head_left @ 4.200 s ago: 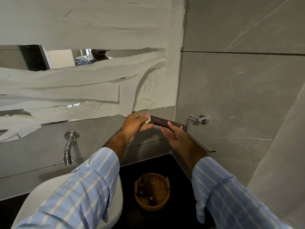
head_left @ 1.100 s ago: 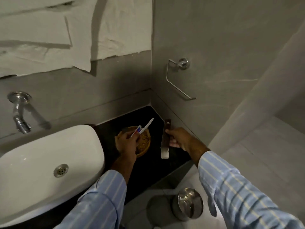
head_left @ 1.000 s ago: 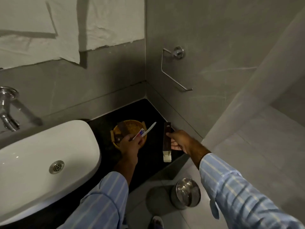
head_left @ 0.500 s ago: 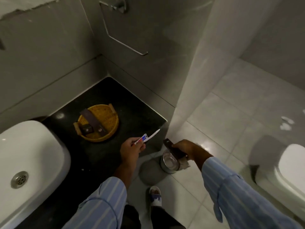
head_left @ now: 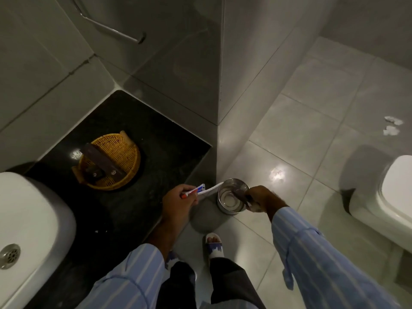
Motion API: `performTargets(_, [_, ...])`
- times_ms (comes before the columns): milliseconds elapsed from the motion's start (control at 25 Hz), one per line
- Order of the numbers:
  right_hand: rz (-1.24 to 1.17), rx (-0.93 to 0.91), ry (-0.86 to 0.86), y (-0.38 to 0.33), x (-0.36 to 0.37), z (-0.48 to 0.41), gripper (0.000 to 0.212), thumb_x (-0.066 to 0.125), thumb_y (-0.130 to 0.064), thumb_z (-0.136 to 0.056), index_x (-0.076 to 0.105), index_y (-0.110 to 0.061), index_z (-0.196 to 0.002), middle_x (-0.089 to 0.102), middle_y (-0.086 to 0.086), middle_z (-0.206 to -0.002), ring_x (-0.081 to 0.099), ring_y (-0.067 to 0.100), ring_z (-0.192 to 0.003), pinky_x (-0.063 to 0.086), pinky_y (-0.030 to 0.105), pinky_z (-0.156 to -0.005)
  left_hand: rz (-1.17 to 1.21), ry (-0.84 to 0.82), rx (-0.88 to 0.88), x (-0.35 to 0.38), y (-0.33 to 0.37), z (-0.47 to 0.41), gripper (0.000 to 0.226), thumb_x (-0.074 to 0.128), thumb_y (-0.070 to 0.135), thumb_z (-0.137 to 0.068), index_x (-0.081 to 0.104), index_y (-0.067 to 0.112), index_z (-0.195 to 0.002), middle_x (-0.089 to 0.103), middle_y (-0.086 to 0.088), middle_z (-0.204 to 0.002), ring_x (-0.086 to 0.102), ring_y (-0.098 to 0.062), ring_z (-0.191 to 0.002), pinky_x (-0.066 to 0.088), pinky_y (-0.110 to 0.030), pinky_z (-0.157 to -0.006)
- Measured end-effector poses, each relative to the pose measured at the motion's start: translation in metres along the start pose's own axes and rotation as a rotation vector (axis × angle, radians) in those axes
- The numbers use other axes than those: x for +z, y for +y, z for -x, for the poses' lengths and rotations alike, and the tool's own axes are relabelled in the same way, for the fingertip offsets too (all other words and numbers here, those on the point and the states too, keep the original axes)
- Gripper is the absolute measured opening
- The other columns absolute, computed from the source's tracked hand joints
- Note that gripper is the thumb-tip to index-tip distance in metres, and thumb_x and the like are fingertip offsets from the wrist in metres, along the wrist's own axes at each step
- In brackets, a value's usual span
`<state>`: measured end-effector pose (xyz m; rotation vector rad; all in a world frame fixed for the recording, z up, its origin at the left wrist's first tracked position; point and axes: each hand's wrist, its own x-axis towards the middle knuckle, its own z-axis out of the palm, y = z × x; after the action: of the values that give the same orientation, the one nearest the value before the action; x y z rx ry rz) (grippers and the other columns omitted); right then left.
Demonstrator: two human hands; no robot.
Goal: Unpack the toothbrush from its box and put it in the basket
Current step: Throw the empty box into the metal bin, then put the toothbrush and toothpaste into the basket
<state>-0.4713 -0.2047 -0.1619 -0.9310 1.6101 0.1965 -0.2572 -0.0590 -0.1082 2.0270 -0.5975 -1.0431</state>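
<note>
My left hand grips a white toothbrush together with a small toothpaste tube, held over the front edge of the black counter. My right hand holds the dark brown empty box over the open steel bin on the floor. The round wicker basket sits on the counter to the left, with two other dark brown boxes lying in it.
A white sink basin fills the lower left. A toilet stands at the right edge. A metal towel bar is on the wall above. My sandalled foot is near the bin on the tiled floor.
My view has tilted down toward the floor. My right hand has carried the empty box down from beside the basket to the bin's mouth. My left hand keeps the toothbrush.
</note>
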Motion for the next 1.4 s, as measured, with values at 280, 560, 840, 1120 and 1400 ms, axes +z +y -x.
performTargets(280, [0.430, -0.213, 0.122, -0.034, -0.003, 0.001, 0.041, 0.062, -0.034, -0.093, 0.069, 0.002, -0.110, 0.070, 0.018, -0.116, 0.066, 0.031, -0.107, 0.052, 0.038, -0.096, -0.145, -0.048, 0.065, -0.003, 0.001, -0.009, 0.011, 0.069, 0.011, -0.090, 0.072, 0.019, -0.097, 0.073, 0.003, -0.087, 0.072, -0.012, -0.080, 0.058, -0.019, -0.065])
performTargets(560, [0.666, -0.985, -0.143, -0.117, 0.021, 0.068, 0.027, 0.067, -0.038, -0.090, 0.074, -0.020, -0.108, 0.071, -0.004, -0.110, 0.063, 0.009, -0.099, 0.043, 0.012, -0.080, -0.310, -0.142, 0.132, -0.017, 0.045, -0.025, 0.010, 0.071, 0.021, -0.090, 0.073, 0.018, -0.100, 0.076, -0.007, -0.097, 0.072, -0.020, -0.085, 0.060, -0.035, -0.081])
performTargets(840, [0.861, -1.093, -0.116, -0.177, 0.047, 0.106, 0.028, 0.066, -0.039, -0.091, 0.072, -0.025, -0.115, 0.071, -0.004, -0.111, 0.065, 0.012, -0.100, 0.042, 0.015, -0.077, -0.286, -0.002, 0.261, -0.063, 0.104, -0.029, 0.053, 0.084, 0.012, -0.076, 0.059, 0.016, -0.123, 0.070, -0.007, -0.116, 0.069, -0.023, -0.103, 0.060, -0.035, -0.084])
performTargets(1120, [0.473, -1.063, -0.421, -0.223, 0.076, 0.140, 0.045, 0.069, -0.016, -0.090, 0.056, -0.021, -0.132, 0.073, 0.009, -0.108, 0.072, 0.020, -0.096, 0.059, 0.027, -0.083, 0.344, 0.132, 0.101, -0.119, 0.112, -0.039, 0.053, 0.082, 0.003, -0.077, 0.055, 0.007, -0.123, 0.075, -0.014, -0.103, 0.076, -0.021, -0.085, 0.061, -0.028, -0.068])
performTargets(1400, [0.200, -0.952, -0.536, -0.257, 0.126, 0.126, 0.015, 0.069, -0.022, -0.090, 0.065, -0.033, -0.099, 0.069, 0.004, -0.107, 0.072, 0.020, -0.097, 0.061, 0.027, -0.075, 0.334, 0.184, 0.155, -0.194, 0.106, -0.060, 0.021, 0.069, 0.004, -0.090, 0.063, -0.001, -0.109, 0.078, -0.005, -0.093, 0.075, -0.020, -0.095, 0.059, -0.039, -0.086])
